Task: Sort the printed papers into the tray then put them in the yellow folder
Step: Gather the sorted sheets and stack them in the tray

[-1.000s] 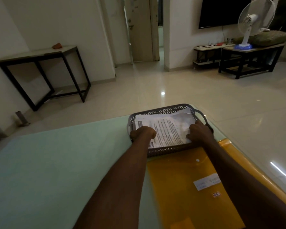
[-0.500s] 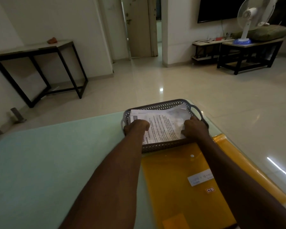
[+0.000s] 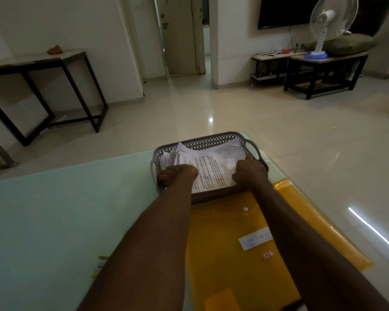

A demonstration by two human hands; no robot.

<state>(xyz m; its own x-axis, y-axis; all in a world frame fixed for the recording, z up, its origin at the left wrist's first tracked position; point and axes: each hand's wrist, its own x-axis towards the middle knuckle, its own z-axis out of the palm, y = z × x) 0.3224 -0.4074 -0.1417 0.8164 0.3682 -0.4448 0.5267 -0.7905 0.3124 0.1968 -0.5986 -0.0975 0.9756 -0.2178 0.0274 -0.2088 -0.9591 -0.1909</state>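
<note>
Right now both hands are reaching into the grey tray. The left hand is curling its fingers round the left side of the printed papers, and that side is bending up (some sheet edges are fanning out there). The right hand is gripping the right side of the pile. The papers are lying inside the tray, which is sitting on the pale green table, right at the far end of the flat yellow folder.
</note>
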